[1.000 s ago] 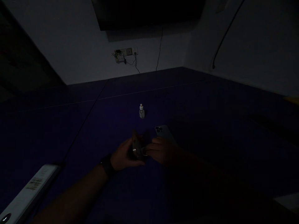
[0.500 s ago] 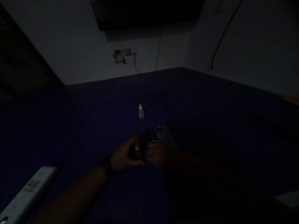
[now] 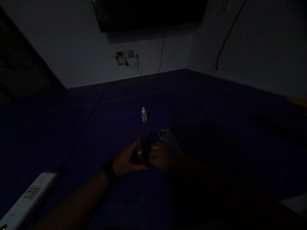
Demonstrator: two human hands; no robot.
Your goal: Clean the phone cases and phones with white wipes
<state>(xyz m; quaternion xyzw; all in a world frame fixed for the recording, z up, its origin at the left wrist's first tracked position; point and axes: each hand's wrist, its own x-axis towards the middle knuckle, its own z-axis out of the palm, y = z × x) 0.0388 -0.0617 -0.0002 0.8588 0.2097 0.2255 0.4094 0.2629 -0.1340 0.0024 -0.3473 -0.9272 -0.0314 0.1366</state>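
My left hand [image 3: 124, 159], with a dark watch on its wrist, is closed around a slim brownish thing [image 3: 139, 148] held on edge, with a small shiny detail on its narrow side. Its broad face is turned away, so its exact kind does not show. Against its right side, my right hand [image 3: 161, 156] has curled fingers; their tips are lost in shadow. Partly behind the right hand lies a pale smartphone [image 3: 168, 137], back up, its camera lenses showing. A small clear dropper bottle [image 3: 144, 116] with a white top stands upright beyond both hands.
Everything rests on a dark blue-purple surface [image 3: 120, 123] crossed by thin seams. A long white power strip [image 3: 31, 196] lies at the lower left. Wall sockets [image 3: 127, 54] with cables and a dark screen [image 3: 153, 14] are at the back. A dark flat shape [image 3: 275, 127] lies right.
Both hands keep the same hold on the brownish thing. The whole view has shifted very slightly; bottle and smartphone stay in place.
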